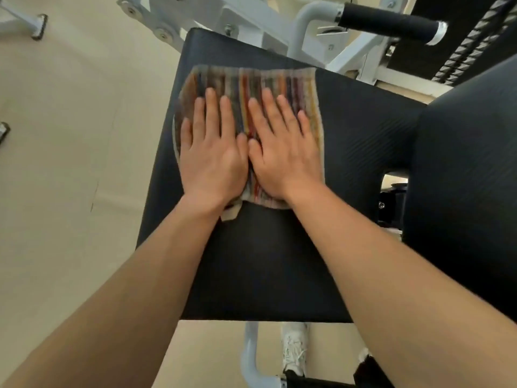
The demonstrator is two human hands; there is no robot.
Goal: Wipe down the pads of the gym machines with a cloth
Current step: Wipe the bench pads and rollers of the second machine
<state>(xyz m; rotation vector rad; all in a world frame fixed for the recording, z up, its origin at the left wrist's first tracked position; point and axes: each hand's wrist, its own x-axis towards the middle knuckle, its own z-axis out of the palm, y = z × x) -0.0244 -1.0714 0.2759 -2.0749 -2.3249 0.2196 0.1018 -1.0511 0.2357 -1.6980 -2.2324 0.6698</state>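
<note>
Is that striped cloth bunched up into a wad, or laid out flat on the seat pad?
Laid out flat. The striped cloth lies spread on the black seat pad, with the left hand and right hand pressed palm-down on it.

Left hand point(212, 152) and right hand point(282, 152) flat, seemingly pressing, forearms bare

Black textured seat pad point(265, 261), serving as the bench, seen from above with its near edge toward the viewer and its far edge meeting the white machine frame point(251, 21). A striped, multicoloured cloth point(251, 85) lies spread flat on the far half of the pad, one pale corner folded out at its near edge. Both hands rest palm-down side by side on the cloth, left hand point(212, 152) and right hand point(282, 152), fingers point(211, 107) extended and pointing away. A second black pad point(461, 169) adjoins on the right. Beige floor point(56, 163) surrounds the bench
</note>
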